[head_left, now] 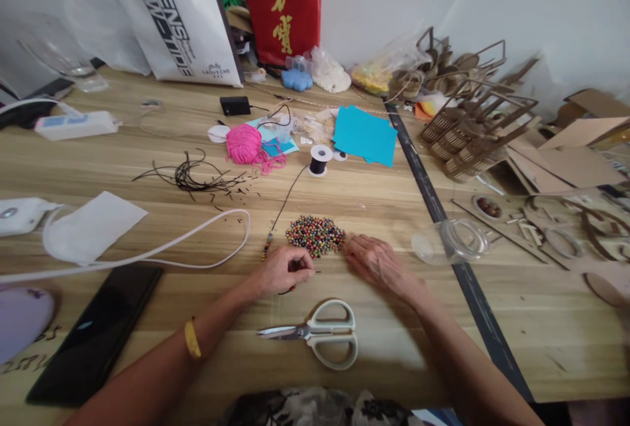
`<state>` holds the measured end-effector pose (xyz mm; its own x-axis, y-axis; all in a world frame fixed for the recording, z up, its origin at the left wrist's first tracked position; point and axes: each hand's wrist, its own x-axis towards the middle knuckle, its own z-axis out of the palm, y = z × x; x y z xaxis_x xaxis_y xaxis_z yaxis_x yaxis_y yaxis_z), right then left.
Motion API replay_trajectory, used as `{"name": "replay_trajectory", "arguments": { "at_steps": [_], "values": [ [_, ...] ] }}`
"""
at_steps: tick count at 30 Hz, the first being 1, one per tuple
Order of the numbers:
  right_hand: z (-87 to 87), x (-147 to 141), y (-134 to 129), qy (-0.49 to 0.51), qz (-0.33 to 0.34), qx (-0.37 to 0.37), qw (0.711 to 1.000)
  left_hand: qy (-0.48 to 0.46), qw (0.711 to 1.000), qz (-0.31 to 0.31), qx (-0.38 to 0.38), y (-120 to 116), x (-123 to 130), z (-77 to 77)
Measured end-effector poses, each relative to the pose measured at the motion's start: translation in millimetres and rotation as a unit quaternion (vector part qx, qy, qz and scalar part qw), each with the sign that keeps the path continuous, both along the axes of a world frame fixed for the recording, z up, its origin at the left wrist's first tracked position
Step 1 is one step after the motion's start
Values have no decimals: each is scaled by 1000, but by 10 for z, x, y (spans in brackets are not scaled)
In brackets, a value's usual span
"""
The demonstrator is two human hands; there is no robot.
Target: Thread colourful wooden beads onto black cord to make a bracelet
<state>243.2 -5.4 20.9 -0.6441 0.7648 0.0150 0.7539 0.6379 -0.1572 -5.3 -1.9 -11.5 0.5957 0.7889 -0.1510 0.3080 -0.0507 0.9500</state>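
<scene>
A pile of small multicoloured beads (315, 235) lies on the wooden table between my hands. At the pile's near left, my left hand (285, 270) is closed in a pinch on a thin black cord, whose short end sticks out past the fingertips. Beads strung on that cord (268, 242) show beyond the hand, and the cord runs back to a spool of black cord (319, 161). My right hand (373, 258) rests at the right edge of the pile, fingers stretched toward the beads; its fingertips are partly hidden. White-handled scissors (319, 333) lie below both hands.
A tangle of black cord pieces (197, 176), a white cable (197, 237) and a black phone (96, 334) lie at left. Behind are pink yarn (245, 144) and blue sheets (365, 135). A clear round container (465, 240) and wooden baskets (467, 130) stand right.
</scene>
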Motion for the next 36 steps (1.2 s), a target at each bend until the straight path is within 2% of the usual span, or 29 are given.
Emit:
{"name": "replay_trajectory", "arguments": {
  "at_steps": [6, 9, 13, 26, 36],
  "values": [
    [62, 132, 2, 48, -19, -69, 996, -2, 1000, -4, -6, -4, 0, 1],
    [68, 153, 1, 85, -43, -73, 993, -3, 1000, -2, -3, -1, 5, 11],
    [40, 100, -12, 103, -29, -74, 991, 1, 1000, -2, -8, 5, 8, 14],
    [62, -34, -50, -3, 10, -4, 1000, 7, 1000, 1, 0, -2, 7, 41],
    [26, -12, -102, -24, 35, -34, 998, 3, 1000, -5, -13, -5, 2, 14]
  ]
}}
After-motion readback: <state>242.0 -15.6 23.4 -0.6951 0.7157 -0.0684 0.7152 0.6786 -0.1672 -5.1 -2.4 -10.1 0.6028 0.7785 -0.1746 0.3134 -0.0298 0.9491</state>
